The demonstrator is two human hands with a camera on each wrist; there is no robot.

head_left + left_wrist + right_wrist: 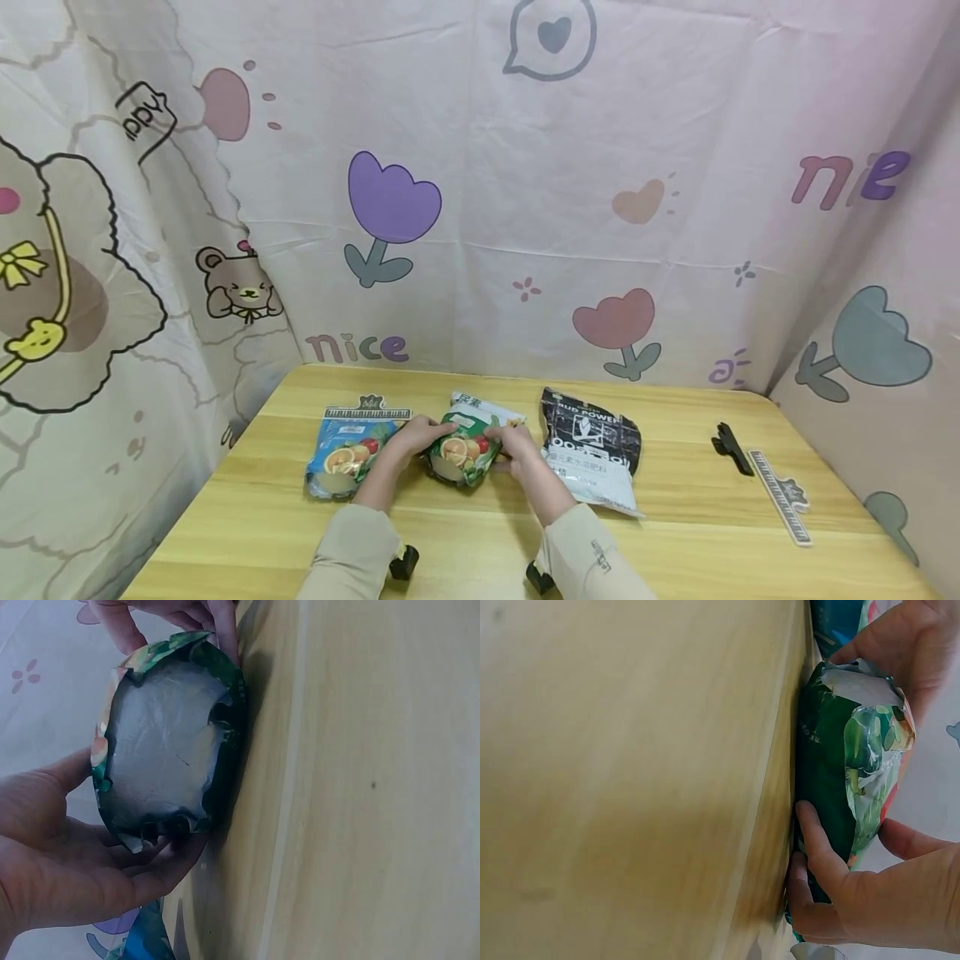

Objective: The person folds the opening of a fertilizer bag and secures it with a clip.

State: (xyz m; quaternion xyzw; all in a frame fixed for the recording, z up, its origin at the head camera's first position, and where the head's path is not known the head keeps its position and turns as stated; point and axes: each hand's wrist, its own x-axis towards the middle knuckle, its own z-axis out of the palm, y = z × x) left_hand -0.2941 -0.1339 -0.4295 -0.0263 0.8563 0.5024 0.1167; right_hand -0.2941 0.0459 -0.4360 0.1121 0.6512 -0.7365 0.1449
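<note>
A green bag [463, 450] printed with fruit and vegetables lies on the table between the two hands. My left hand [420, 435] grips its left side, thumb on the upper face; in the left wrist view the fingers [169, 870] curl under the bag's edge. On the opposite side my right hand [517, 443] holds the bag, with thumb and fingers [821, 855] spread around it in the right wrist view. The bag's pale, clear-looking base [161, 746] faces the left wrist camera. Just left of the left hand stands a blue fruit-printed bag [341, 458].
Behind the green bag lies a white packet [487, 409]. A black and white bag [592, 479] is right of the right hand. A piano-key-patterned strip [367, 413] lies along the blue bag's top. Farther right are a black clip [731, 448] and another piano-key strip [782, 500].
</note>
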